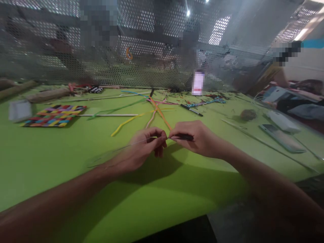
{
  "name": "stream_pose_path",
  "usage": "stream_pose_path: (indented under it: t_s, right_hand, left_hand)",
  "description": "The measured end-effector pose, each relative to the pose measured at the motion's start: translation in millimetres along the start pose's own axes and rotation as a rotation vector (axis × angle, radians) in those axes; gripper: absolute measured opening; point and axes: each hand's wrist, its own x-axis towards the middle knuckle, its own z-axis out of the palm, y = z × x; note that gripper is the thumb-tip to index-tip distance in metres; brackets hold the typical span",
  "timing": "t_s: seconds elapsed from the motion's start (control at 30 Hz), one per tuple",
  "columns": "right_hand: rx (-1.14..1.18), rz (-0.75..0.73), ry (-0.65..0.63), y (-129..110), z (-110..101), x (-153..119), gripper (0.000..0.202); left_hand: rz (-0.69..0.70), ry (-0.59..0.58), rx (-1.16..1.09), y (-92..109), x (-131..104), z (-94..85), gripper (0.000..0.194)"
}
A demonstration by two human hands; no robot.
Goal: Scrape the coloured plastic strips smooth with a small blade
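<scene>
Above the green table [108, 189], my left hand [144, 145] pinches a thin pale strand [126, 145] that trails back over my forearm. My right hand [202, 138] is closed around a slim dark-handled tool [186, 137], its narrow tip close to my left fingertips. Whether the tip touches the strand, I cannot tell. Just beyond the hands lie an orange strip [163, 116], a pink strip [152, 117] and a yellow strip [121, 127]. Farther left is a green strip [108, 109], slightly blurred.
A multicoloured woven piece [55, 115] and a white block [20, 110] lie left. A black pen [191, 110] and a beaded-looking blue strand [207, 102] lie ahead. Right are a phone [282, 137], a white box [283, 121] and a long thin stick [268, 145]. Perforated metal [162, 64] stands behind.
</scene>
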Motion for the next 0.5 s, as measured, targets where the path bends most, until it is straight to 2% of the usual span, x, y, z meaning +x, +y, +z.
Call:
stream_pose_path:
  t_s: [0.3,0.4,0.5]
  right_hand:
    - [-0.003,0.041,0.011,-1.2,3.8,-0.4,0.008]
    - [0.0,0.068,0.055,-0.8,8.0,-0.8,0.008]
    - [0.011,0.086,0.111,-0.3,11.2,-0.6,0.007]
  left_hand:
    - [0.0,-0.012,0.027,-5.9,1.1,-1.2,0.024]
    - [-0.009,-0.01,0.053,-8.8,2.7,-1.2,0.033]
    - [-0.017,-0.068,0.038,-9.6,2.3,-1.0,0.044]
